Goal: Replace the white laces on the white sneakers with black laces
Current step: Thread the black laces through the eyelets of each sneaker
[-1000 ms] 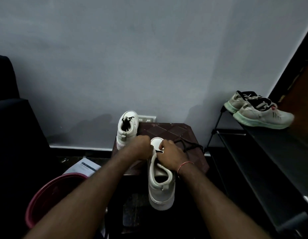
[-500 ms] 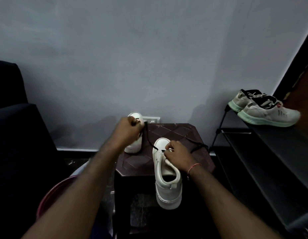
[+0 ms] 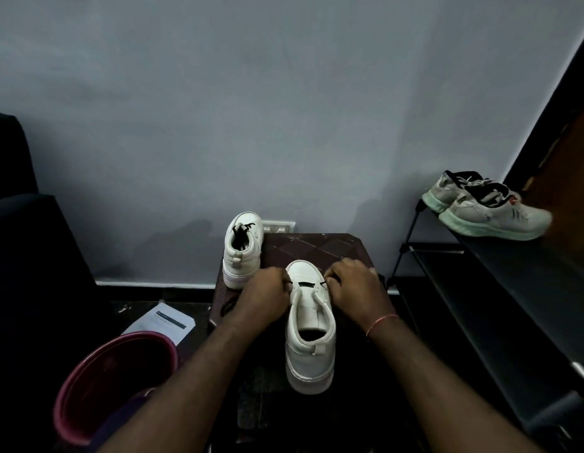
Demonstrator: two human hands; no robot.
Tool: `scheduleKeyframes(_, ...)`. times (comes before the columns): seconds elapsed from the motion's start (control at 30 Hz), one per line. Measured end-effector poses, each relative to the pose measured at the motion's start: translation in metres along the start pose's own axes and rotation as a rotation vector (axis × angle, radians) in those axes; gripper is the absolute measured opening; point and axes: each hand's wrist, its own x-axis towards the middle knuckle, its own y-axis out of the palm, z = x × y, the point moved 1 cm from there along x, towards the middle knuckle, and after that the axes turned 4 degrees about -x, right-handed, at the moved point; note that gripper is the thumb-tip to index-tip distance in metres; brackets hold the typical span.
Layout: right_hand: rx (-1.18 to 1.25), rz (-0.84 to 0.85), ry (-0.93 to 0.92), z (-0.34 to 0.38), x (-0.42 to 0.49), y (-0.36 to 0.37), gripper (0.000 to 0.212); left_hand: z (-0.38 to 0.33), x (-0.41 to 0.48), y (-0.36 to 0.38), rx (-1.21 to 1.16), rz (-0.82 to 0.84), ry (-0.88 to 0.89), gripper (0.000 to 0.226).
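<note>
White sneaker [image 3: 312, 335], black lace [image 3: 305, 284], dark stool [image 3: 316, 248], grey wall [image 3: 284, 109], shoe rack [image 3: 512, 273]

White sneaker [image 3: 310, 335] with black lace [image 3: 305, 284], dark brown diamond-patterned table [image 3: 316, 248], maroon bucket [image 3: 114, 384], mint-soled grey shoes [image 3: 490, 214], grey wall [image 3: 251, 109].

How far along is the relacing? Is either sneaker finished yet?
The far sneaker looks done: black lacing shows at its opening. The near sneaker has barely begun: one black lace crosses its lowest eyelets as a single bar, with the left hand and right hand pinching its ends. Left to do: the rest of this shoe's eyelets, which show no lace.
</note>
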Motion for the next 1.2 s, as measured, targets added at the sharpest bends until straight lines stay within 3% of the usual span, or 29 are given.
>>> scheduleKeyframes(0.17,0.357,0.076,0.13,-0.003,-0.003,0.014,0.007,0.006,0.0,0.007,-0.049,-0.061,0.01,0.01)
scheduleKeyframes(0.43,0.346,0.17,0.161,0.002,0.011,0.012,0.011,0.002,0.004,0.01,-0.226,-0.05,-0.108,0.013)
scheduleKeyframes(0.67,0.707,0.272,0.335,0.001,0.009,0.012,0.018,0.005,0.004,0.011,-0.257,-0.089,-0.079,0.015)
scheduleKeyframes(0.83,0.571,0.23,0.286,0.0,0.013,0.007,0.02,0.006,0.009,0.019,-0.213,-0.092,-0.112,0.022)
scheduleKeyframes(0.9,0.396,0.143,0.192,0.003,0.013,0.005,0.014,0.008,0.013,0.017,-0.316,-0.119,-0.202,0.03)
scheduleKeyframes(1.0,0.392,0.013,0.17,0.008,0.008,0.011,0.02,0.015,0.021,0.014,-0.519,-0.243,-0.328,0.037)
scheduleKeyframes(1.07,0.491,0.052,0.241,0.006,0.009,0.02,0.025,0.015,0.02,0.015,-0.506,-0.246,-0.293,0.036)
scheduleKeyframes(1.2,0.824,0.172,0.408,0.0,0.007,0.031,0.015,0.015,0.01,0.018,-0.549,-0.094,-0.228,0.03)
